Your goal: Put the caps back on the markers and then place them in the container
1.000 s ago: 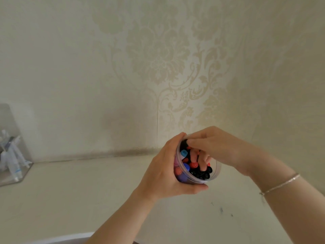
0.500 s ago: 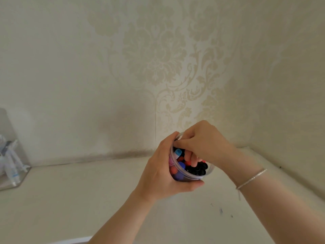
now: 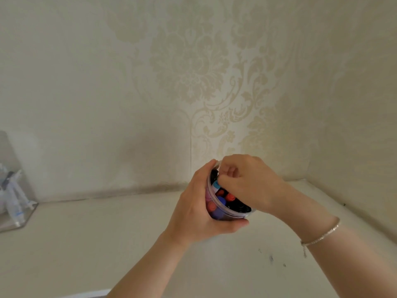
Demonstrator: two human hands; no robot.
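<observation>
Just right of the frame's centre, our left hand (image 3: 194, 208) wraps its grip around the side of the round clear plastic container (image 3: 231, 214), which is tilted toward us and held above the pale cream counter (image 3: 107, 244). It is packed with capped markers (image 3: 223, 201), red, blue and black ends showing at the mouth. Our right hand (image 3: 247, 186) reaches into the opening with fingers curled; whether its grip pinches a marker we cannot tell, since the fingertips are hidden among the caps. To do this step well, we judge we should keep the container steady, seat each marker upright among the others, and press gently so none tips over the rim. A clear acrylic stand (image 3: 15, 190) sits at the far left edge.
</observation>
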